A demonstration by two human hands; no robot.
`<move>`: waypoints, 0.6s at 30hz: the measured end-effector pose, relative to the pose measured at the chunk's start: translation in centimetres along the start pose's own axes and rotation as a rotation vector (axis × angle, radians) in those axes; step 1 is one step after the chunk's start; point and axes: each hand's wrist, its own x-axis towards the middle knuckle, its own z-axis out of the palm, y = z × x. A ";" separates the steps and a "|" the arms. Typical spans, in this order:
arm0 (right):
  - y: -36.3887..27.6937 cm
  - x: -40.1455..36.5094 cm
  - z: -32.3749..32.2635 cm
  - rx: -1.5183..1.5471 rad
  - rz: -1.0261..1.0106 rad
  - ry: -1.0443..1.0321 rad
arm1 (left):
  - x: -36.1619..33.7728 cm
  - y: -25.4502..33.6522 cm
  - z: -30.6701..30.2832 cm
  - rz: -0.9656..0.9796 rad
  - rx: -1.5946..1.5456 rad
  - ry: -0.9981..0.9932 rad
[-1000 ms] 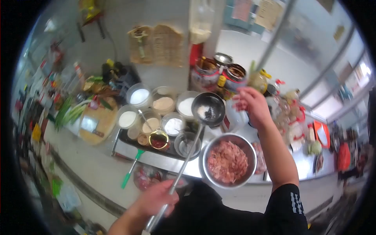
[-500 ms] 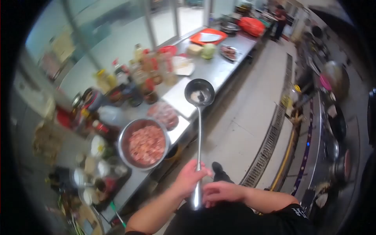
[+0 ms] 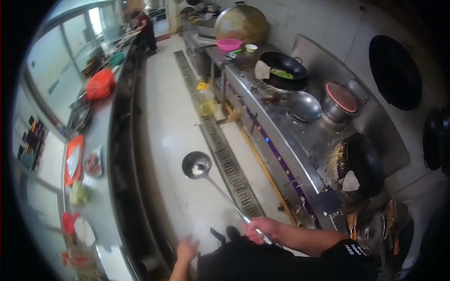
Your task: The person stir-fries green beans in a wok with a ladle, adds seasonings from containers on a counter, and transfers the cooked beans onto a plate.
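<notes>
My right hand point(image 3: 262, 230) is closed around the handle of a long metal ladle point(image 3: 224, 195). The ladle's round bowl hangs over the floor, with a little white and dark stuff inside it. Low in the view, my left hand point(image 3: 187, 248) is off the ladle, its fingers somewhat apart and holding nothing; it is slightly blurred. Along the right runs a stove counter. On it stand a black wok point(image 3: 286, 70) with green vegetables and a cloth at its edge, a metal strainer point(image 3: 303, 107), a lidded pot point(image 3: 341, 100) and a nearer dark wok point(image 3: 368, 164) with a cloth.
A steel counter point(image 3: 101, 136) on the left bears an orange tray point(image 3: 75, 154), a plate of meat point(image 3: 93, 164), a cabbage point(image 3: 79, 193) and a red bag point(image 3: 100, 85). A floor drain point(image 3: 229, 171) and an oil jug point(image 3: 205, 100) line the aisle. A person point(image 3: 144, 30) stands far back.
My view has swung right from the prep counter to the aisle and stove. The left hand has let go of the ladle, and the right hand now grips its handle.
</notes>
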 end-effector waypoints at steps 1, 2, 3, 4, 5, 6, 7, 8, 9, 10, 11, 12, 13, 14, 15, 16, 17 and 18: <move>-2.4 -0.6 -0.3 0.047 -0.062 0.034 | 2.1 -1.2 0.1 -0.036 -0.030 -0.026; -4.8 -0.9 -0.9 0.090 -0.123 0.067 | 3.6 -0.8 -0.8 -0.141 -0.153 -0.041; -7.2 -0.8 -1.8 0.115 -0.189 0.053 | 5.9 -2.4 -0.4 -0.207 -0.114 -0.014; -9.9 -0.7 -2.1 0.130 -0.206 0.058 | 8.4 -4.7 0.0 -0.206 -0.018 0.003; -12.8 -0.7 -2.1 0.221 -0.280 0.009 | 11.0 -6.6 -0.3 -0.167 0.076 -0.024; -15.5 -0.4 -2.3 0.307 -0.357 -0.043 | 13.4 -6.9 -1.0 -0.152 0.085 -0.034; -18.6 0.2 -2.6 0.338 -0.439 -0.057 | 16.3 -6.7 -2.2 -0.178 0.062 -0.044; -21.5 0.7 -2.9 0.347 -0.460 -0.053 | 19.3 -6.9 -3.0 -0.202 0.039 -0.055; -24.4 0.9 -3.2 0.360 -0.554 -0.035 | 22.8 -7.2 -3.8 -0.249 0.029 -0.087; -27.1 1.1 -3.3 0.376 -0.649 -0.017 | 26.9 -7.9 -4.5 -0.232 0.043 -0.101; -29.9 1.3 -3.3 0.390 -0.676 -0.013 | 31.9 -8.4 -5.6 -0.164 0.188 -0.221; -32.6 1.1 -3.3 0.406 -0.760 0.015 | 36.1 -7.7 -6.6 -0.094 0.329 -0.338; -35.5 0.9 -3.1 0.420 -0.839 0.046 | 40.0 -5.8 -7.8 -0.073 0.339 -0.350; -38.5 0.5 -2.5 0.392 -0.881 0.202 | 44.6 -1.7 -9.6 -0.002 0.377 -0.354; -41.8 0.0 -1.6 0.390 -0.938 0.333 | 48.6 2.5 -11.3 0.063 0.413 -0.360; -44.9 -0.4 -1.0 0.396 -0.986 0.466 | 53.5 4.9 -11.9 0.037 0.434 -0.353; -47.8 -0.5 -1.7 0.416 -0.996 0.474 | 57.2 8.9 -12.8 0.041 0.347 -0.262; -50.8 -0.5 -3.3 0.244 -1.052 0.634 | 62.0 12.2 -13.4 0.239 0.455 -0.260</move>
